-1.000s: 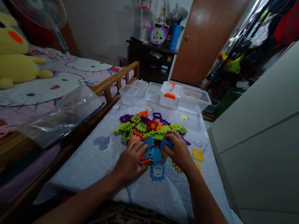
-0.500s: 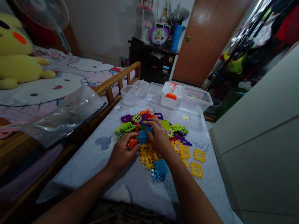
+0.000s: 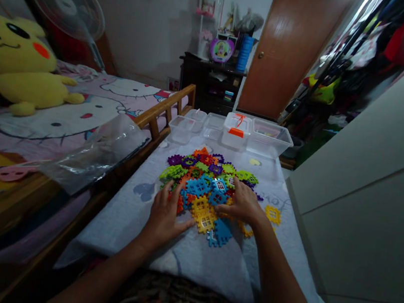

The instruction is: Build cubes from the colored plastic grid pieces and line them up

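Note:
A heap of notched plastic building tiles in several colours lies on the cloth-covered table. My left hand (image 3: pixel 165 217) rests at the heap's left side, fingers spread beside some orange tiles (image 3: pixel 180 203). On the right, my right hand (image 3: pixel 243 202) is open, its thumb and fingers apart next to the blue tiles (image 3: pixel 218 192) with window grids. Yellow tiles (image 3: pixel 203 215) lie between the two hands, and a blue tile (image 3: pixel 221 231) sits nearest to me. Green tiles (image 3: pixel 173 172) and purple tiles (image 3: pixel 175 159) are at the far left of the heap.
Clear plastic boxes stand along the table's far edge, one a lidded box (image 3: pixel 235 132) with orange clips. A loose yellow tile (image 3: pixel 273 214) lies at the right. The wooden bed rail (image 3: pixel 163 106) borders the left side, with a clear plastic bag (image 3: pixel 103 152) over it.
My right hand has moved right and nearer, uncovering the blue tiles in the middle. My left hand has spread its fingers and no longer covers the orange tile. The view has shifted slightly.

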`<state>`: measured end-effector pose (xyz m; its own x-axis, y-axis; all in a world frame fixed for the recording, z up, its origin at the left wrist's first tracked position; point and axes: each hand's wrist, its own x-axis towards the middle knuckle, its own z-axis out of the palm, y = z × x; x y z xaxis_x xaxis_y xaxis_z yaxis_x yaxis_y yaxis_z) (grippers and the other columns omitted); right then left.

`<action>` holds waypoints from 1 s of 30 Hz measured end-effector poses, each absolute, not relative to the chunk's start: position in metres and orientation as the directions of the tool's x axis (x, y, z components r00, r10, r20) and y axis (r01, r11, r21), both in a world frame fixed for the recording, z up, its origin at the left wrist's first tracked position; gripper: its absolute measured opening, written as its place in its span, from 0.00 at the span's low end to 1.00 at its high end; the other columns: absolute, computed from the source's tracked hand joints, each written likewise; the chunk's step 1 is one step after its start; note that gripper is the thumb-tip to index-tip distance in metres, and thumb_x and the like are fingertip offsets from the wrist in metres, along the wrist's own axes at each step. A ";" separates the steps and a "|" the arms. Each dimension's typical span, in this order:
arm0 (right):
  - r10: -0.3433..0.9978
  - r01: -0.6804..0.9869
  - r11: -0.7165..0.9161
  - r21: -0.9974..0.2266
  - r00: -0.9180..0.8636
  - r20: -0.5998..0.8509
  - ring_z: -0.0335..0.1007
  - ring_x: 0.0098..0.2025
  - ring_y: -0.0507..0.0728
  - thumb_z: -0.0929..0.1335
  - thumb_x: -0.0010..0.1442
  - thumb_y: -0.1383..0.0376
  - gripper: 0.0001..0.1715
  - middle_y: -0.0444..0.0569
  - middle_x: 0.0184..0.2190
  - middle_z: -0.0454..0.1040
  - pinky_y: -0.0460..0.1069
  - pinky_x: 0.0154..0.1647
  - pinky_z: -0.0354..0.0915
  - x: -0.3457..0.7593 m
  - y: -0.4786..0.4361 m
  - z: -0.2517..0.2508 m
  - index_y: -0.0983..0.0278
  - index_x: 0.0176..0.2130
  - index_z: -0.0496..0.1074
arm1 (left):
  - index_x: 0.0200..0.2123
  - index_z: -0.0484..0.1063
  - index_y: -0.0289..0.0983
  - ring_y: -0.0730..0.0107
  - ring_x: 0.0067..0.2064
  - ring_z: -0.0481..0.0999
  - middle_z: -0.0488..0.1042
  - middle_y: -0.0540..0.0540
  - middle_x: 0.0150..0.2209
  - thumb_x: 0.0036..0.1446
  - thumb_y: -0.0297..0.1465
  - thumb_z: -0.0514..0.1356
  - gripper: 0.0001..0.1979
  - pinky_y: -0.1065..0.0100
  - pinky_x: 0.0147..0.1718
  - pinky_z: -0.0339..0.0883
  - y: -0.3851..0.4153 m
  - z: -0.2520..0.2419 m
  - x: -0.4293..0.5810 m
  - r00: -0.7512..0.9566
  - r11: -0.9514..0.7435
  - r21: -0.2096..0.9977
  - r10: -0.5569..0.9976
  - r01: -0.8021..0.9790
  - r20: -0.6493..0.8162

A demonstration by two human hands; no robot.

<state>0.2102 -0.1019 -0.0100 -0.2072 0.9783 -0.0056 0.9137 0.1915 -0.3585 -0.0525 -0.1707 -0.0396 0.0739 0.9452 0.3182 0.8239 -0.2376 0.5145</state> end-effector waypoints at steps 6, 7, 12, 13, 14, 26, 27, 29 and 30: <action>0.971 0.921 0.226 -0.317 -0.240 -0.007 0.55 0.64 0.77 0.78 0.37 0.45 0.73 0.64 0.63 0.59 0.69 0.61 0.53 0.190 -0.099 -0.009 0.60 0.70 0.46 | 0.68 0.45 0.45 0.37 0.66 0.55 0.50 0.35 0.68 0.46 0.41 0.69 0.51 0.40 0.60 0.56 -0.165 -0.047 -0.050 0.137 -0.267 0.483 0.948 0.834 0.287; 0.967 0.915 0.243 -0.322 -0.255 0.007 0.56 0.62 0.76 0.78 0.37 0.45 0.72 0.64 0.62 0.60 0.68 0.60 0.54 0.190 -0.098 -0.009 0.59 0.70 0.47 | 0.68 0.46 0.44 0.38 0.66 0.56 0.51 0.36 0.67 0.46 0.41 0.69 0.51 0.41 0.61 0.57 -0.162 -0.047 -0.051 0.163 -0.280 0.482 0.949 0.830 0.271; 0.971 0.905 0.238 -0.352 -0.233 0.059 0.48 0.67 0.78 0.78 0.36 0.43 0.69 0.63 0.66 0.54 0.70 0.62 0.50 0.195 -0.095 -0.025 0.58 0.68 0.53 | 0.68 0.47 0.44 0.43 0.65 0.58 0.54 0.37 0.65 0.44 0.39 0.69 0.51 0.44 0.62 0.57 -0.149 -0.044 -0.057 0.258 -0.344 0.512 0.938 0.787 0.233; 0.973 0.904 0.231 -0.360 -0.224 0.063 0.46 0.68 0.78 0.78 0.36 0.43 0.68 0.63 0.67 0.52 0.70 0.63 0.49 0.196 -0.094 -0.028 0.58 0.68 0.54 | 0.68 0.47 0.43 0.43 0.66 0.57 0.53 0.36 0.65 0.44 0.39 0.69 0.51 0.44 0.62 0.57 -0.148 -0.043 -0.057 0.273 -0.357 0.519 0.933 0.777 0.234; 0.971 0.897 0.238 -0.373 -0.229 0.069 0.46 0.68 0.77 0.78 0.36 0.44 0.68 0.63 0.67 0.52 0.70 0.63 0.49 0.196 -0.093 -0.030 0.59 0.68 0.53 | 0.68 0.47 0.43 0.43 0.67 0.56 0.52 0.36 0.66 0.45 0.38 0.69 0.51 0.44 0.62 0.56 -0.147 -0.042 -0.057 0.289 -0.372 0.525 0.928 0.765 0.236; 0.890 0.666 0.450 -0.594 -0.387 0.241 0.56 0.65 0.67 0.71 0.46 0.64 0.53 0.61 0.64 0.60 0.62 0.66 0.55 0.187 -0.091 -0.029 0.65 0.68 0.52 | 0.70 0.41 0.40 0.42 0.71 0.45 0.41 0.34 0.70 0.43 0.34 0.68 0.56 0.45 0.66 0.50 -0.130 -0.040 -0.034 0.404 -0.444 0.657 0.887 0.609 0.226; 0.889 0.647 0.452 -0.615 -0.387 0.246 0.56 0.66 0.66 0.71 0.47 0.65 0.52 0.61 0.64 0.60 0.62 0.66 0.54 0.187 -0.090 -0.031 0.65 0.68 0.53 | 0.70 0.40 0.41 0.42 0.71 0.44 0.40 0.34 0.70 0.42 0.33 0.68 0.56 0.45 0.66 0.50 -0.129 -0.041 -0.032 0.397 -0.435 0.667 0.891 0.605 0.220; 0.889 0.606 0.447 -0.658 -0.384 0.250 0.57 0.65 0.66 0.69 0.48 0.65 0.49 0.59 0.64 0.61 0.62 0.66 0.55 0.187 -0.090 -0.033 0.64 0.67 0.54 | 0.71 0.40 0.41 0.42 0.71 0.44 0.40 0.34 0.70 0.42 0.30 0.66 0.56 0.44 0.65 0.50 -0.125 -0.042 -0.029 0.374 -0.405 0.689 0.904 0.601 0.206; 0.889 0.582 0.444 -0.681 -0.382 0.254 0.58 0.65 0.65 0.69 0.48 0.66 0.48 0.59 0.64 0.61 0.62 0.66 0.55 0.186 -0.090 -0.033 0.63 0.66 0.55 | 0.71 0.40 0.41 0.41 0.71 0.44 0.41 0.34 0.70 0.43 0.30 0.66 0.55 0.44 0.65 0.51 -0.124 -0.042 -0.027 0.360 -0.391 0.700 0.911 0.598 0.201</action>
